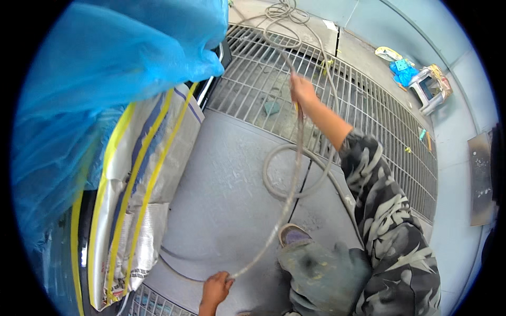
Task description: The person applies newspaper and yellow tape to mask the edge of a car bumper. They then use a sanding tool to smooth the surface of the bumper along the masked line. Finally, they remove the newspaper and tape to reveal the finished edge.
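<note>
A long pale hose (pixel 287 205) runs in a curve between my two hands. My left hand (pixel 216 287), low in the picture, is closed round one part of it; from there a darker length (pixel 179 272) trails left toward the masked vehicle. Farther up, over the floor grating, my right hand (pixel 302 89) grips the hose with the arm stretched forward. Beyond that hand it leads up to a loose tangle of coils (pixel 287 13). Another loop of hose (pixel 269 174) lies on the floor beside my right forearm.
On the left stands a vehicle part covered in blue plastic film (pixel 121 47) and silvery masking sheet (pixel 158 210) with yellow tape. Metal grating (pixel 379 137) crosses the floor. Near the right wall sit a small grey stool (pixel 428 92) and a blue bag (pixel 403 73). My shoe (pixel 293 234) is close to the hose.
</note>
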`<state>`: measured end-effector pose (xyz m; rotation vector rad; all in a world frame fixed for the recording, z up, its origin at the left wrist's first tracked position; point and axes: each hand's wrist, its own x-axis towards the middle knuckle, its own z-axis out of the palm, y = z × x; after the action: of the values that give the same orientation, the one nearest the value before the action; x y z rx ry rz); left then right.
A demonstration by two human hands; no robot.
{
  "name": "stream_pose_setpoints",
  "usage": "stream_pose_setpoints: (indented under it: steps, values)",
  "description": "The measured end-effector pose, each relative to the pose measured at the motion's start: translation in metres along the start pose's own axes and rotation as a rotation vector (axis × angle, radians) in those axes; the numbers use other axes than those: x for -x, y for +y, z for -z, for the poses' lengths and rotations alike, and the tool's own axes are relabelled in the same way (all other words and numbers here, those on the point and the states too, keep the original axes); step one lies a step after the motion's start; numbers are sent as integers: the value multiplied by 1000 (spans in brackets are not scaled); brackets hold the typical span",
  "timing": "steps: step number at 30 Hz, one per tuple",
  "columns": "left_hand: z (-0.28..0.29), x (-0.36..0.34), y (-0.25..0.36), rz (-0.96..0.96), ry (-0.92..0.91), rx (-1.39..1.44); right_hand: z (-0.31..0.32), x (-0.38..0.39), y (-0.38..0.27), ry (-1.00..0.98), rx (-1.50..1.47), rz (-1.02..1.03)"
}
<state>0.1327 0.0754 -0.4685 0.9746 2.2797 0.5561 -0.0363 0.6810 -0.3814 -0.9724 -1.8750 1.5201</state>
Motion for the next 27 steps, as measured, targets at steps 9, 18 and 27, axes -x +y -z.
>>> stream_pose_setpoints:
  steps: [9, 18, 27]
  values:
    - [15, 31, 2, 110, -106, 317, 17, 251, 43, -521, -168, -371]
    - [-15, -48, 92, 100, -160, 1037, -45, 337, 86, -1092, -324, -548]
    - [7, -20, 92, 113, -42, 445, -32, 71, -35, -85, -528, -80]
